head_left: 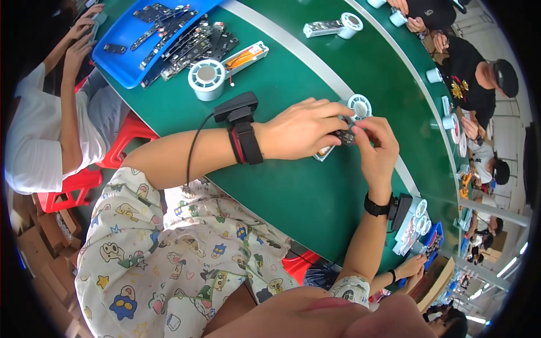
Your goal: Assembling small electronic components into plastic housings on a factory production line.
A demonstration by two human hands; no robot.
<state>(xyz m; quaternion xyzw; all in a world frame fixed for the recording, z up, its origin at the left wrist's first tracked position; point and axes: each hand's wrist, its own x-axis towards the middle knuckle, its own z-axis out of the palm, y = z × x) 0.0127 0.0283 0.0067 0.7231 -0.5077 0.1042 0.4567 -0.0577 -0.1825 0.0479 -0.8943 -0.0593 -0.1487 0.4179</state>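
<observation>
A small black circuit board [345,136] lies between my two hands, above a pale device with a round spoked head [359,105]. My left hand [304,128] reaches in from the left, its fingers closed over the board and the device's body. My right hand [378,147] pinches the board's right end between thumb and fingers. Below the left fingers the device's white handle end [323,152] peeks out; most of its body is hidden by my hands. Each wrist wears a black strap with a small black unit.
Up left, a blue tray [125,70] carries a heap of circuit boards [197,48]. Beside it lies another round-headed device [206,79] with an orange-wrapped part in its handle. A further device [350,25] sits beyond a pale strip [293,42] across the green table. Co-workers sit around.
</observation>
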